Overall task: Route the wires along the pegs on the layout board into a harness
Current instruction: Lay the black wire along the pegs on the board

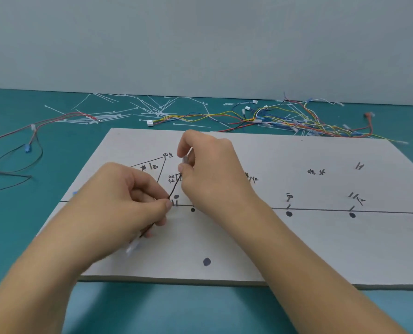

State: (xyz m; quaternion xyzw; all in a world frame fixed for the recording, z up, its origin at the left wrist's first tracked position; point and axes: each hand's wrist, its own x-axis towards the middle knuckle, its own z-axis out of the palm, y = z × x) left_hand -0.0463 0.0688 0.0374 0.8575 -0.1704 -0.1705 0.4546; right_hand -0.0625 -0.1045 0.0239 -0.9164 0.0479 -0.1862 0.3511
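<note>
You are pinching a thin dark wire (174, 188) with both hands over the left part of the flat, matte, pale grey layout board (321, 237). Your left hand (126, 201) is clamping its near stretch between thumb and curled fingers, and a blurred whitish end is trailing below. Your right hand (210, 169) is gripping the far end, just beside slim metal pegs (176, 203). Beyond, stiff white cable ties (152, 109) and thin coloured wires (297, 119) are lying tangled on the smooth teal table (13, 225).

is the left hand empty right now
No, the left hand pinches the dark wire between thumb and fingertips over the layout board, and the right hand holds it further up.
</note>
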